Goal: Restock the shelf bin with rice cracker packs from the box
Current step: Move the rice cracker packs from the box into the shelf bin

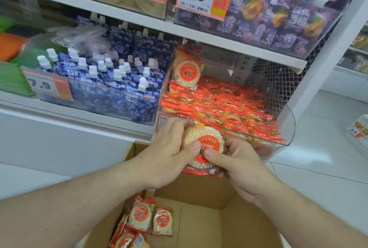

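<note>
Box (199,218) below grip, few packs left; both hands, left hand (169,152) and right hand (237,166), clamp cracker stack (203,146). Next: lift forward into bin (286,128) just ahead.

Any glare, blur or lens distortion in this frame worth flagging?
Head view: wide-angle bending tilts the shelf edges; soft overall, price tag print smeared; pale glare on the clear bin wall; even lighting, held pack and both hands readable.

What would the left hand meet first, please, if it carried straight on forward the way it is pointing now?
Probably the clear front wall of the shelf bin, just beyond the left hand, which holds a stack of rice cracker packs together with the right hand. Depth is hard to judge; lifted slightly, it would meet the packs in the bin first.
</note>
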